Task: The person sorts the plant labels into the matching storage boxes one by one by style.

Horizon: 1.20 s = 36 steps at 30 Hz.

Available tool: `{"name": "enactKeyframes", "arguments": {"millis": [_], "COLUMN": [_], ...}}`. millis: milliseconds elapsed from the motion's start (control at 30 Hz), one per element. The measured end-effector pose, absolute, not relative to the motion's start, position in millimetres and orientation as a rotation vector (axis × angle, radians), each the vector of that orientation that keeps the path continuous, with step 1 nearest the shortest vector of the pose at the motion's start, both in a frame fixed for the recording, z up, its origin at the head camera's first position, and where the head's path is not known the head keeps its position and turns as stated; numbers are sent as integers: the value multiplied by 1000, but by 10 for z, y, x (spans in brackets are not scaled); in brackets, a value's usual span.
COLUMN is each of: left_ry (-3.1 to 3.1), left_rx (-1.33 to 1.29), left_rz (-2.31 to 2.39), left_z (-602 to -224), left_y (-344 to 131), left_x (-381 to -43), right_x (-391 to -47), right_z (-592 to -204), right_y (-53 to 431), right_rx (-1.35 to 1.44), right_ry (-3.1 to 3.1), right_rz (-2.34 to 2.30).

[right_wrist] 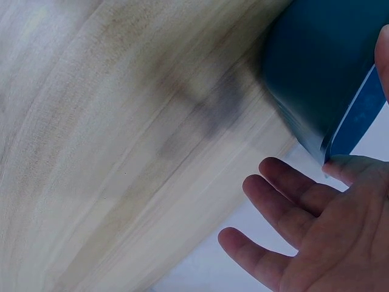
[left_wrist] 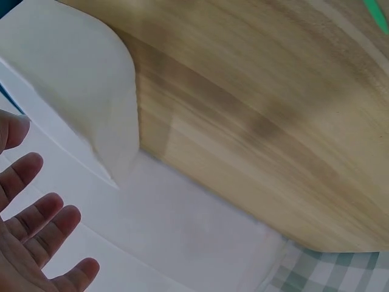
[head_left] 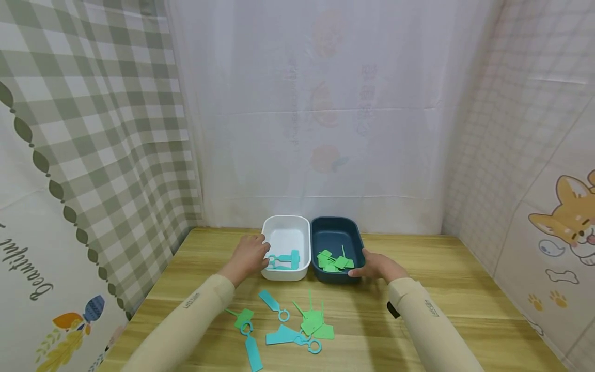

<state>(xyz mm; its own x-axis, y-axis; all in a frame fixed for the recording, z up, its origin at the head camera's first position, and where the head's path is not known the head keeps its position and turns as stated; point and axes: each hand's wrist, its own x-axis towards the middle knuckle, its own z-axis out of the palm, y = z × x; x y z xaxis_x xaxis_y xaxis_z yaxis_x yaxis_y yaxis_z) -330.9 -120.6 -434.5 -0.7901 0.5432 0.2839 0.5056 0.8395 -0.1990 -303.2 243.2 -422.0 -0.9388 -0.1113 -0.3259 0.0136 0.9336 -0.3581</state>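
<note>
A white bin (head_left: pixel 284 276) and a dark blue bin (head_left: pixel 337 279) stand side by side toward the back of the table. Blue tags with ring ends (head_left: pixel 295 260) lie in the white one, green tags with thin stems (head_left: pixel 331 264) in the dark one. At the white bin's left rim is my left hand (head_left: pixel 251 252), its fingers spread and loosely bent. My right hand (head_left: pixel 378 266) is at the dark bin's right side; in the right wrist view its index fingertip touches the rim and its other fingers (right_wrist: pixel 285 207) extend outside, apart from the wall.
In front of the bins, several loose tags lie on the wooden table (head_left: pixel 446 310): a green cluster (head_left: pixel 313 324), overlapping blue tags (head_left: pixel 281 336), and more between the forearms. A white curtain (head_left: pixel 344 155) hangs behind the table. A small black object (head_left: pixel 392 310) shows beside the right sleeve.
</note>
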Motion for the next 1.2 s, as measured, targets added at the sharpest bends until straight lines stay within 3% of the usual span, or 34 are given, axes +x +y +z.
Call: {"name": "enactKeyframes", "arguments": {"millis": [900,1200], "left_ry": [-2744,-2754], "left_rx": [-803,-955], "left_rz": [19,57], "left_z": [-4574,-4720], "left_y": [-1651,-1719], "left_x": [-2960,-2887], "right_x": [-3072,-3066], "right_z": [-4220,-4206], "right_y": [2434,2429], "right_rx": [-80,-70], "right_ry": [2727,2716], "right_rz": [-548,-554]}}
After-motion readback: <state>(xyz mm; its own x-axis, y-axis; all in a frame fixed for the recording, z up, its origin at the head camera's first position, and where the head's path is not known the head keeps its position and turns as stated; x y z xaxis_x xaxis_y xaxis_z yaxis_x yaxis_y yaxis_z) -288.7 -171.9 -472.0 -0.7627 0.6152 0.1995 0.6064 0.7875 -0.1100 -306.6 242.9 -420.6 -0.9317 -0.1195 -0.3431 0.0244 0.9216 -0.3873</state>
